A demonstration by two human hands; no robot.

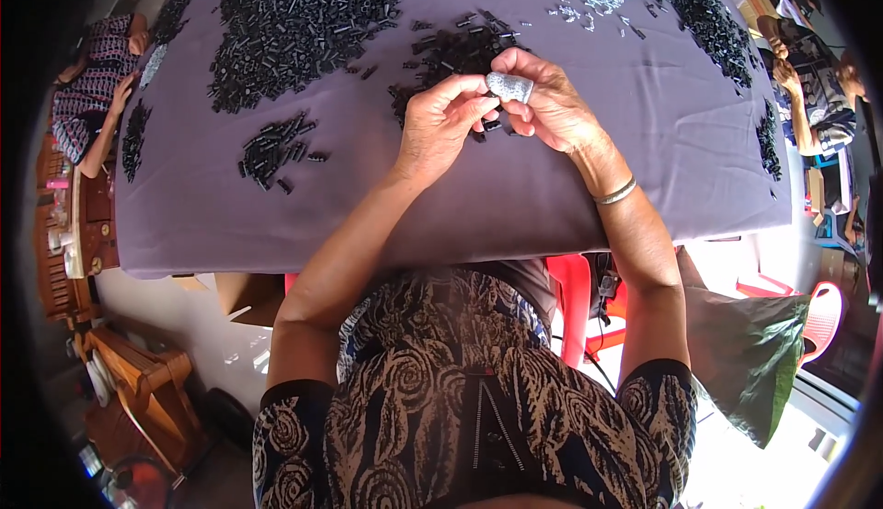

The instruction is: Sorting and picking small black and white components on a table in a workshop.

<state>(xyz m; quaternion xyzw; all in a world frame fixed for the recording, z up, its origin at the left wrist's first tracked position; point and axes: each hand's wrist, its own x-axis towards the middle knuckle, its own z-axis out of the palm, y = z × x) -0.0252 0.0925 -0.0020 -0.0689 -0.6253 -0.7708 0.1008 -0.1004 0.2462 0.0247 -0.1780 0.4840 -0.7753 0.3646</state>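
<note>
Head: black piece (494, 96) (probably) between hands (436, 130)

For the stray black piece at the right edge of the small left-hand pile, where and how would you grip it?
Probably a thumb-and-finger pinch across the middle of the black piece, coming from above and the right: it lies flat, its length roughly crosswise, and the small pile crowds only its left.
</note>
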